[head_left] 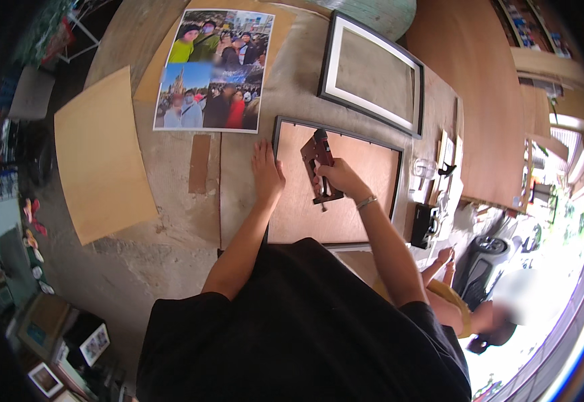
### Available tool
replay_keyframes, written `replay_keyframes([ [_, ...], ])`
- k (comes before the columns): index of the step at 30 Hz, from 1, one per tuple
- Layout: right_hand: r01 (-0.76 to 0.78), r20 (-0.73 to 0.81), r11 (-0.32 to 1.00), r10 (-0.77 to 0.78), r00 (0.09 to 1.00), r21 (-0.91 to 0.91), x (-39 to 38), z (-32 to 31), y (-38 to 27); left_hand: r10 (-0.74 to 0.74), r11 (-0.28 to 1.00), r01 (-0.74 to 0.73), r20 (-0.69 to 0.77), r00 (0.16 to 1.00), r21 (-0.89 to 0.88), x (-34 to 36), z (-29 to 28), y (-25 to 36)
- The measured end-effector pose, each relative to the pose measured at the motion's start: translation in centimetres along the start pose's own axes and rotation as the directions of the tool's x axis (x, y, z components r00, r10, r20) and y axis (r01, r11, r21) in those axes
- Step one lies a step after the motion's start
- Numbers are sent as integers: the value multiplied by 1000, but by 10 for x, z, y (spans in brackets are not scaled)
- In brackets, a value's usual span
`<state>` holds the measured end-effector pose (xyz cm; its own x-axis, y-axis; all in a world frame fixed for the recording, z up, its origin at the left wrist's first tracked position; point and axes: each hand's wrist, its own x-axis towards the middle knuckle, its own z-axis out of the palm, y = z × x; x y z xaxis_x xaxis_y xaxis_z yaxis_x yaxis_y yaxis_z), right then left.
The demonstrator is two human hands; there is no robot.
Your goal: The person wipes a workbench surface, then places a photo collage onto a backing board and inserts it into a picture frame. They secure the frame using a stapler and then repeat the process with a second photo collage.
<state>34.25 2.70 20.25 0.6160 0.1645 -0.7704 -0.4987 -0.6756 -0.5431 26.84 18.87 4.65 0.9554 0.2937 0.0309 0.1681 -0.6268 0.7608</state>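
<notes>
My right hand (337, 175) grips a dark red staple gun (317, 144) by its handle, above a black-edged frame (398, 187) with a pale wooden back panel (299, 221). Small dark tabs line the frame's inner edge. My left hand (268, 171) rests at the frame's left side, fingers outstretched and spread a little. Above that frame lies a second black frame (324, 61) with a white inner border. A large printed sheet of several photos (211, 94) lies at the upper left of my left hand, on a brown sheet (146, 84).
A tan board (104, 161) lies at the left of the worn table (191, 221). A clear container (423, 167) and a black object (423, 226) sit along the right edge. A co-worker (459, 308) is at the lower right, near a parked vehicle (486, 258).
</notes>
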Motion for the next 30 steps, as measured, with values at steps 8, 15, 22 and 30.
replay_keyframes([
  [8,244,211,712,-137,968,-658,47,-38,-56,-48,995,50,-30,998,83,-6,-1,16],
  [15,244,233,439,-79,969,-865,51,-37,-85,-14,995,20,-60,998,102,-5,-2,22],
  [22,379,344,464,-161,925,-801,34,-42,-56,-28,991,32,-31,999,131,-10,-7,26],
  [30,423,376,481,-196,906,-768,-7,-6,19,-145,986,142,23,989,88,-99,-3,7],
])
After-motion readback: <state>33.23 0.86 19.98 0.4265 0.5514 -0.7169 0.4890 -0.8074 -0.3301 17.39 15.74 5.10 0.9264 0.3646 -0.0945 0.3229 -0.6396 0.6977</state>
